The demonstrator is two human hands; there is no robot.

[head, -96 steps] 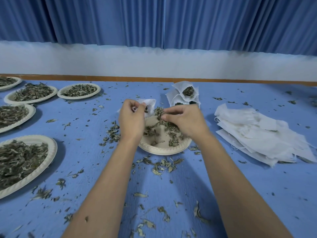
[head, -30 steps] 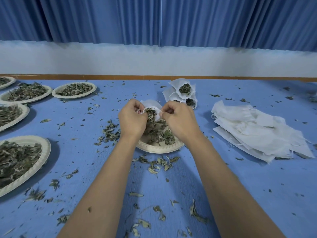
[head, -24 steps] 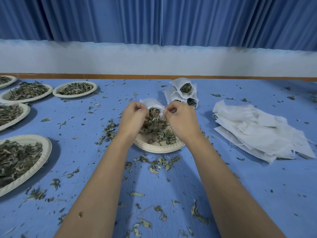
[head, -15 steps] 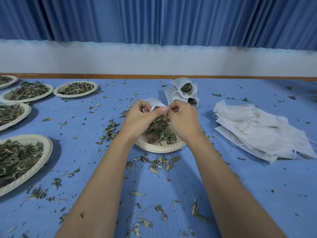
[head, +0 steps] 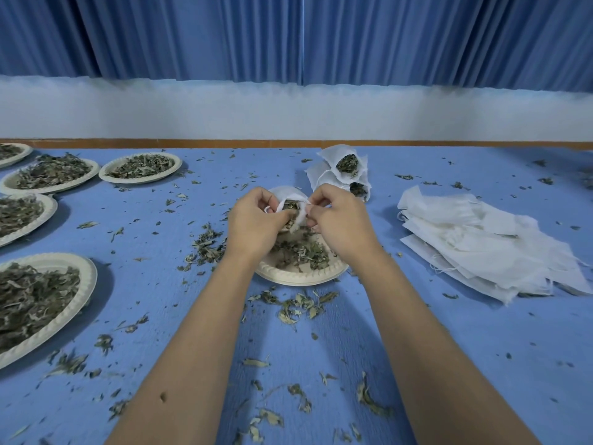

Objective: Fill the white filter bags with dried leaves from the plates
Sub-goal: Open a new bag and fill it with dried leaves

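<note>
Both hands raised over the centre plate (head: 300, 277): left hand (head: 256, 226) and right hand (head: 340, 226) each pinch an edge of one white filter bag (head: 290, 195), mouth open between them, dried leaves (head: 291, 207) showing inside, the bag held just above the plate's leaf pile. Filled bags (head: 345, 170) heaped just beyond the hands; a stack of flat empty bags (head: 481, 242) lies to the right on the blue tabletop (head: 481, 348). Further plates of leaves (head: 48, 300) line the left side, with loose leaf scraps scattered across the cloth.
</note>
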